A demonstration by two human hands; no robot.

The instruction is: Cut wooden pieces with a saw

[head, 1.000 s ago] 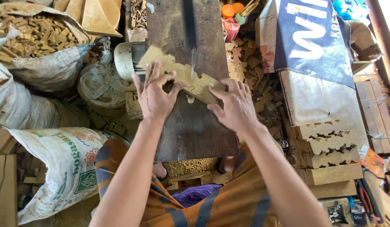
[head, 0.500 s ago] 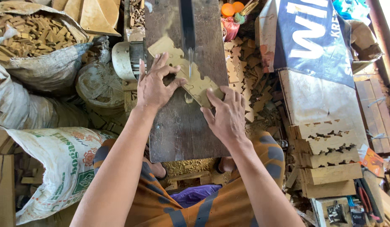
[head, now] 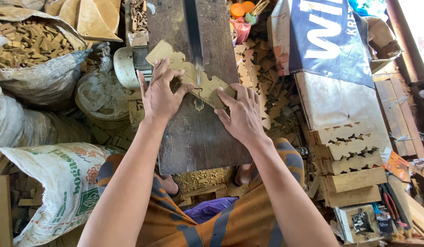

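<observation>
Fingers [head: 162, 73] spread flat on wooden cutout [head: 207, 87]

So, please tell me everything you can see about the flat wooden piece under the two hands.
The wooden piece is a thin, pale yellowish board cut into an ornamental outline with notches and curved lobes. It lies flat and slanted on the dark, worn saw table, its upper left corner reaching past the table edge. The left hand presses its left part, the right hand its lower right end. The narrow vertical saw blade meets it near the middle, where a slot shows.
</observation>
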